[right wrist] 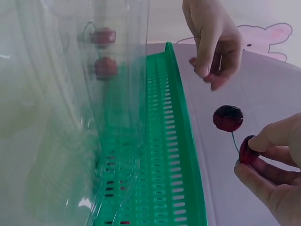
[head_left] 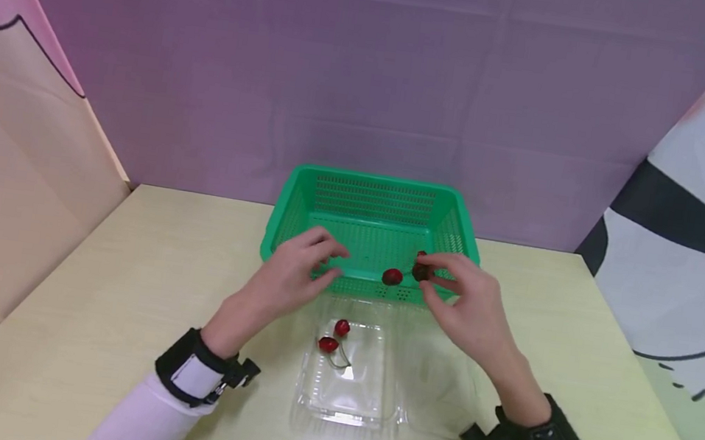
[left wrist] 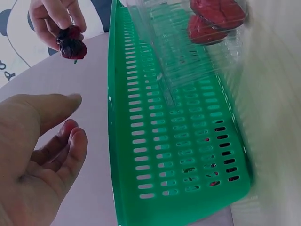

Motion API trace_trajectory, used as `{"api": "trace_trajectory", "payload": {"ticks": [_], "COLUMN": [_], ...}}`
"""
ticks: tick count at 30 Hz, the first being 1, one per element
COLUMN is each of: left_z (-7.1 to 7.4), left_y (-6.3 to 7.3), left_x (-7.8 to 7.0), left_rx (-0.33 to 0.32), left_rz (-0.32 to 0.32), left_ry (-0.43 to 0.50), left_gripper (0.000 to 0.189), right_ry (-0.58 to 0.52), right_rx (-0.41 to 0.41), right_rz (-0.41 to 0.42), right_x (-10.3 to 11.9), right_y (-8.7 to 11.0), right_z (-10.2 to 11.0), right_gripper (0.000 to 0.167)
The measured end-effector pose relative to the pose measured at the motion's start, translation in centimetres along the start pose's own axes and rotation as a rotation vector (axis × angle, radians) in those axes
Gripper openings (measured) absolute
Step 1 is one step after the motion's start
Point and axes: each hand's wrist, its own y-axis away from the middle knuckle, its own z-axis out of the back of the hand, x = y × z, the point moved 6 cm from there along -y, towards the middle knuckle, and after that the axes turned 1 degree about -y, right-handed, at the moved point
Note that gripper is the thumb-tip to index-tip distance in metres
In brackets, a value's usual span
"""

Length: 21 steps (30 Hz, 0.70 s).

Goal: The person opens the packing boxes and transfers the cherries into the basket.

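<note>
My right hand (head_left: 475, 307) pinches a dark red cherry (right wrist: 248, 149) between thumb and fingers, over the near right part of a green basket (head_left: 374, 180). A second cherry (right wrist: 228, 118), joined to it by a thin green stem, sticks out to the left. My left hand (head_left: 285, 274) holds nothing; its fingers are loosely bent above the basket's near left edge. In front of the basket lies an opened clear plastic box (head_left: 345, 397). Its left half contains two red cherries (head_left: 328, 345) with joined stems.
Dark red bits show through the slots low in the basket wall (left wrist: 141, 141) in the left wrist view. The pale wooden table (head_left: 188, 250) ends at a purple backdrop (head_left: 373, 66). Printed cloth panels stand at left and right.
</note>
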Motion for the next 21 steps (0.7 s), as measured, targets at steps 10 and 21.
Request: {"api": "trace_trajectory", "payload": {"ticks": [10, 21], "left_z": [-1.3, -2.2], "left_y": [0.1, 0.4], "left_x": [-1.1, -1.7], "left_rx": [0.207, 0.364], "left_rz": [0.008, 0.032], "left_ry": [0.004, 0.022], "left_gripper": [0.024, 0.024], "right_ry": [0.033, 0.040], "right_rx": [-0.074, -0.173], "right_rz": [-0.035, -0.056], "right_x": [-1.6, -3.4], "right_y": [-0.3, -0.3], "right_z": [1.1, 2.0], "right_gripper": [0.034, 0.034]}}
